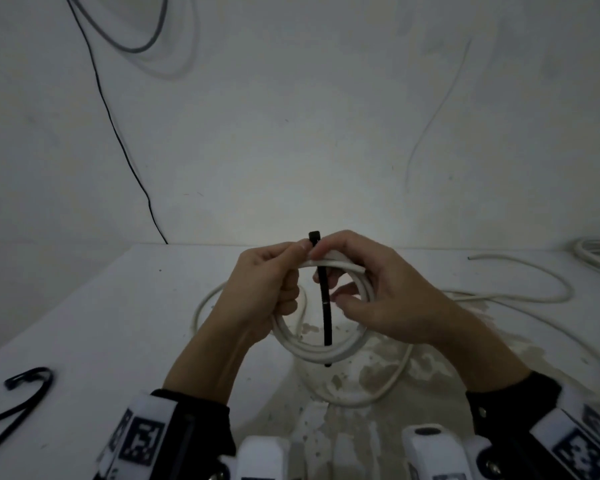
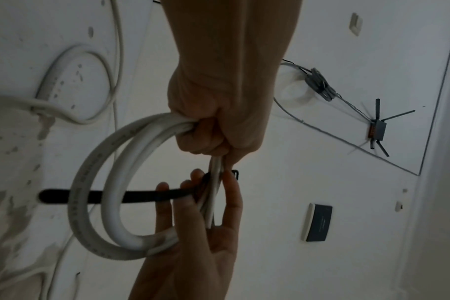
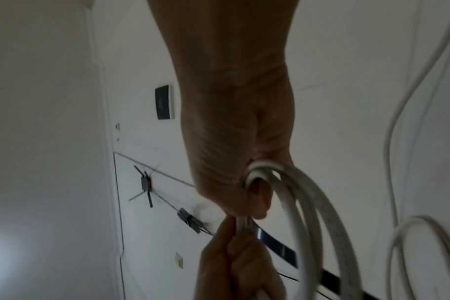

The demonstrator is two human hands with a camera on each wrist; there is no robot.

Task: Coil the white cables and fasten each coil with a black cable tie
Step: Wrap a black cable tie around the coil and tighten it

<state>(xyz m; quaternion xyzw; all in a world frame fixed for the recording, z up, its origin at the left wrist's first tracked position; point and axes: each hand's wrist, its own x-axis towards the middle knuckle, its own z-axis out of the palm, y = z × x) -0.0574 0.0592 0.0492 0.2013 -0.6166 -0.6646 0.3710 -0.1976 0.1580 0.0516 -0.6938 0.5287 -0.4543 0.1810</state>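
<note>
We work over a white table [image 1: 84, 306] whose surface is chipped and stained near us. Across it trails a loose white cable [image 1: 520, 296], not yet coiled, and a further white bundle [image 1: 596, 254] lies at the far right edge. A spare black cable tie [image 1: 21, 393] lies bent at the near left.

Above the table we hold the white cable coil [image 1: 312, 344], a few turns gathered into one ring and lifted clear of the surface. Our left hand [image 1: 267, 289] is clenched around the turns at the ring's top left. Our right hand [image 1: 371, 289] is curled over the top right, thumb and forefinger pinching the turns together right beside the left thumb.

The black cable tie [image 1: 326, 306] sits between the two thumbs. Its square head [image 1: 314, 235] stands just above the coil, and its tail hangs down through the ring, reaching past the lower turns. It is not yet looped round the bundle.

The risks, as we judge them: the stiff turns may spring apart if either grip eases while we reach for the tail, since nothing but our fingers binds them. The tie itself seems only pinched near its head, so it could slide out. Threading the tail wrong way round would leave it unlatched.
</note>
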